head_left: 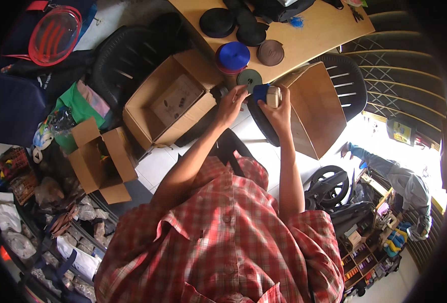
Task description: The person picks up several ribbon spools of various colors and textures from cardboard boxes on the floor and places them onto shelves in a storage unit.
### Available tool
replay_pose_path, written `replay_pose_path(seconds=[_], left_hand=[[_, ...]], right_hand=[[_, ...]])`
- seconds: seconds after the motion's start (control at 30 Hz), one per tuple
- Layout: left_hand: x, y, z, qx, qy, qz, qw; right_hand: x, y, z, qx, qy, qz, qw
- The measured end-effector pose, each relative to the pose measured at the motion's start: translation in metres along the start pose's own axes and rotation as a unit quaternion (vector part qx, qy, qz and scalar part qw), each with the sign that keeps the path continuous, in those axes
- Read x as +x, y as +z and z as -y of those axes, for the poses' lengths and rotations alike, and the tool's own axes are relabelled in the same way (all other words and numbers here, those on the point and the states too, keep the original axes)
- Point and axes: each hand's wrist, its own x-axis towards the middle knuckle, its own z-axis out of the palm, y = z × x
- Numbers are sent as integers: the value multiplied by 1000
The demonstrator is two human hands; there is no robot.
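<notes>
My right hand (279, 113) is closed around a small cream and blue thing (273, 97) with rounded edges, held up in front of my chest; its kind is not clear. Level with it, my left hand (230, 107) has its fingers curled together, and what they may hold is hidden. Just beyond both hands lies a green roll of strap (249, 77) near the table edge. Behind it is a blue roll (233, 55) on top of a red one, with a brown roll (270, 52) alongside. Black rolls (217, 22) of strap lie farther back.
Open cardboard boxes flank my hands: one (183, 121) on the left, another (329, 113) on the right, each by a black chair. A smaller carton (89, 174) stands lower left among bags. The wooden table (311, 38) lies ahead. At far right a person (410, 182) bends over.
</notes>
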Motion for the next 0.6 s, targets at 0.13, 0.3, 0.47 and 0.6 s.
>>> replay_pose_path(seconds=[0.13, 0.3, 0.47, 0.6], left_hand=[[-8, 0, -21, 6, -70, 6, 997], [-13, -11, -6, -41, -55, -54, 996], [-1, -14, -5, -21, -35, -121, 992], [-9, -24, -6, -32, -58, -206, 976]], right_hand=[[-16, 14, 7, -41, -43, 82, 995], [-24, 9, 6, 285, 163, 79, 941], [0, 4, -24, -108, -45, 81, 990], [39, 24, -26, -197, -137, 113, 964]])
